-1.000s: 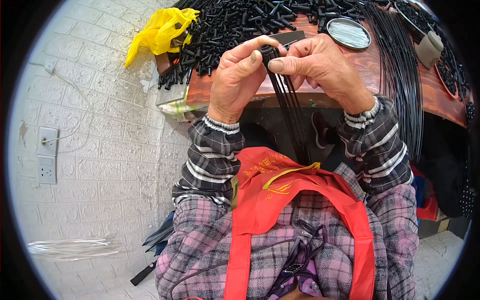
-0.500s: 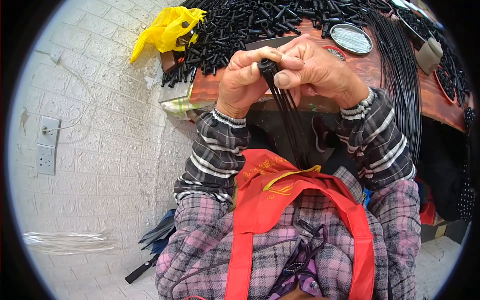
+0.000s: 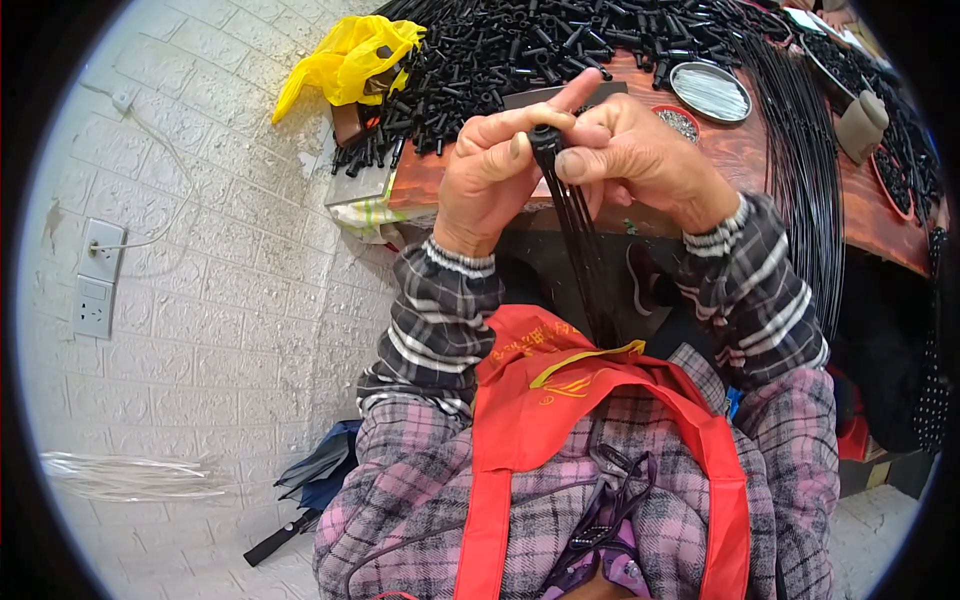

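Observation:
Above the table's near edge, my left hand (image 3: 487, 168) is closed around a round black plastic hub (image 3: 545, 137), thumb and index finger at its top. A bundle of thin black umbrella ribs (image 3: 580, 235) hangs from the hub down toward my lap. My right hand (image 3: 645, 155) is pinched against the hub's right side, thumb on the upper ends of the ribs and one finger near its top. Whatever fine piece may lie between the right fingertips is too small to make out.
Black plastic tubes (image 3: 480, 70) heap the reddish table (image 3: 425, 185). Behind my hands are a round tray of thin pale wires (image 3: 710, 92) and a red dish of small metal bits (image 3: 677, 122). Long black rods (image 3: 800, 190) hang over the edge; a yellow bag (image 3: 345, 62) lies left.
The thin wire seen between my right fingertips and the hub no longer shows. A left-hand finger now points up, and the right fingers have closed in at the hub.

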Demonstrator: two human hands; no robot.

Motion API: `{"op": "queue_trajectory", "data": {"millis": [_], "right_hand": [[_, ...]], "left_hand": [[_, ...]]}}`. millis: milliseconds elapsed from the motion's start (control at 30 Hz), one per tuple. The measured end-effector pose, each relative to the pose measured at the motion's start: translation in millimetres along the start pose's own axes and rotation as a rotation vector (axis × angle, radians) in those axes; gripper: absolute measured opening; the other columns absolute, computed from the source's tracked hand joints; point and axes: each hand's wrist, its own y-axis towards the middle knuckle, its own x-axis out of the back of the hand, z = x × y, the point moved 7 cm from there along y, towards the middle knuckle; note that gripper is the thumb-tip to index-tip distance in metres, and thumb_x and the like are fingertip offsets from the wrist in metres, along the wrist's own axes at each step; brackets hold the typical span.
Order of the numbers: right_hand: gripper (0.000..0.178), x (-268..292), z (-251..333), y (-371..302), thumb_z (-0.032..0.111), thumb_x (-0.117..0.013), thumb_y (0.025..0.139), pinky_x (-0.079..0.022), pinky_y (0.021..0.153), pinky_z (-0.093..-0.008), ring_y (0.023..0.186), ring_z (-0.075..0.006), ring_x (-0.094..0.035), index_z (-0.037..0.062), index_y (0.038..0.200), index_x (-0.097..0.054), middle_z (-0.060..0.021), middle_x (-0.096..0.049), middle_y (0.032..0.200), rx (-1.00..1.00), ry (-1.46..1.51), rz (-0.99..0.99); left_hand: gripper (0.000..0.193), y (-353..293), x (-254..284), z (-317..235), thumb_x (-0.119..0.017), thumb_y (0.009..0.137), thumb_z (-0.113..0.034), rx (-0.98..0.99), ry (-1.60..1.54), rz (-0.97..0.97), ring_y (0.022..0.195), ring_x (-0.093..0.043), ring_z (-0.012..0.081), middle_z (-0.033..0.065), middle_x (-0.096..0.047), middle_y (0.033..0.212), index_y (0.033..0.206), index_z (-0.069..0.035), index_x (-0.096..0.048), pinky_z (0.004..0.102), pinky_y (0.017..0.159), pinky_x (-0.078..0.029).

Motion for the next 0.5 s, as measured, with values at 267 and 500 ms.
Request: {"op": "queue_trajectory", "data": {"millis": [267, 500], "right_hand": [[0.026, 27.2, 15.6, -15.8, 0.027, -0.07, 0.07, -0.034, 0.044, -0.0167, 0.048, -0.0035, -0.049, 0.0033, 0.064, -0.061, 0.0016, -0.052, 0.053, 0.137, -0.51, -0.449], [0.021, 31.9, 28.2, -26.3, 0.018, -0.063, 0.076, -0.036, 0.038, -0.0155, 0.047, -0.0037, -0.05, -0.0026, 0.073, -0.062, 0.0001, -0.054, 0.057, 0.161, -0.649, -0.494]], "left_hand": [[0.027, -9.6, 11.6, -0.4, -0.05, 0.082, -0.004, 0.087, 0.278, -0.686, 0.089, -0.056, 0.0198, 0.0178, -0.057, 0.1, 0.107, 0.007, -0.052, 0.0296, 0.082, -0.045], [0.024, -17.6, 12.3, 16.3, -0.054, 0.08, -0.003, -0.031, 0.093, -0.845, 0.079, -0.058, 0.0128, 0.0082, -0.061, 0.087, 0.104, 0.002, -0.054, 0.0264, 0.074, -0.047]]}}
